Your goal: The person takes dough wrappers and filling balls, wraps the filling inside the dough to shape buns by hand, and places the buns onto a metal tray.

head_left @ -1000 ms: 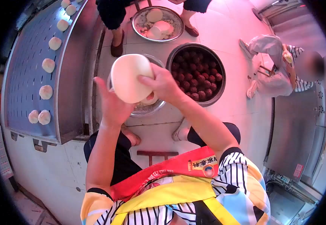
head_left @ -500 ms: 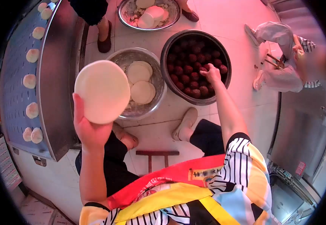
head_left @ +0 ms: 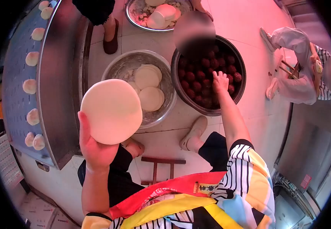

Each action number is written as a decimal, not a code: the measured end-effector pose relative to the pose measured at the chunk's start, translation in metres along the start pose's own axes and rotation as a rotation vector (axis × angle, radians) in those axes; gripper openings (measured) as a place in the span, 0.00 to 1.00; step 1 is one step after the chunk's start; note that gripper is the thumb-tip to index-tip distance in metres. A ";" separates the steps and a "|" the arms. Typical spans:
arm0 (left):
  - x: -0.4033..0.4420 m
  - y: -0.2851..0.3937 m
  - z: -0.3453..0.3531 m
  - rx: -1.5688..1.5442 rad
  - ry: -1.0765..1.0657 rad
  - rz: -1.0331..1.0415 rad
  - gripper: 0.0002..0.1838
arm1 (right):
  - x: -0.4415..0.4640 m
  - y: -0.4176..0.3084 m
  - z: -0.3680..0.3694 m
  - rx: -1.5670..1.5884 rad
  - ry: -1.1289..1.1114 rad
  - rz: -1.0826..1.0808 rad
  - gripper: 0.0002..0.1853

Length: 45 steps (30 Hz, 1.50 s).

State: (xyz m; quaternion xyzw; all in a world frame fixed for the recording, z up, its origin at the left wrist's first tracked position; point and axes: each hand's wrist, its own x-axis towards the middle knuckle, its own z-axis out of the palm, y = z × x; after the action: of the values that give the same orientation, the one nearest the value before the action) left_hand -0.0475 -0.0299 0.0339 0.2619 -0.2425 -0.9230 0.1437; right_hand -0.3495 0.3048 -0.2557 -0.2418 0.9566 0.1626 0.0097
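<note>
My left hand (head_left: pixel 97 150) is raised in front of me with a round, flat dough wrapper (head_left: pixel 111 111) lying on its fingers, the thumb along the left edge. Over at the right, my right hand (head_left: pixel 220 82) reaches into a dark round tub (head_left: pixel 243 89) full of dark red filling balls (head_left: pixel 196 75). Its fingers are curled down around a ball, which they mostly hide. Partly behind the raised wrapper stands a metal bowl (head_left: pixel 169 103) with stacked dough wrappers (head_left: pixel 149 76) and loose flour.
Another metal bowl (head_left: pixel 129 17) with dough stands farther off. A person's head (head_left: pixel 194 32) overlaps the tub's far rim. Along the left, a blue-topped table (head_left: pixel 18 110) carries several filled buns (head_left: pixel 32 58). Someone sits at the right (head_left: pixel 295 84). A small wooden stool (head_left: pixel 163 161) is near my feet.
The view has shifted, so bowls and tub appear lower and farther right. A person's head has come over the tub's far edge. My right hand's fingers have curled more within the tub.
</note>
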 end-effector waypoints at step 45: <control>-0.216 -0.023 0.034 0.090 -0.123 0.106 0.20 | -0.221 -0.122 -0.444 1.853 -0.838 -0.574 0.07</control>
State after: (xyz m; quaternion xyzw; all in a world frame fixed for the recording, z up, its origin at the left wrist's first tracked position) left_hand 0.1080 0.0869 0.1362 0.1974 -0.3058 -0.9166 0.1653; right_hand -0.0712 0.1651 0.1490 -0.2815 0.5342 -0.5690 0.5582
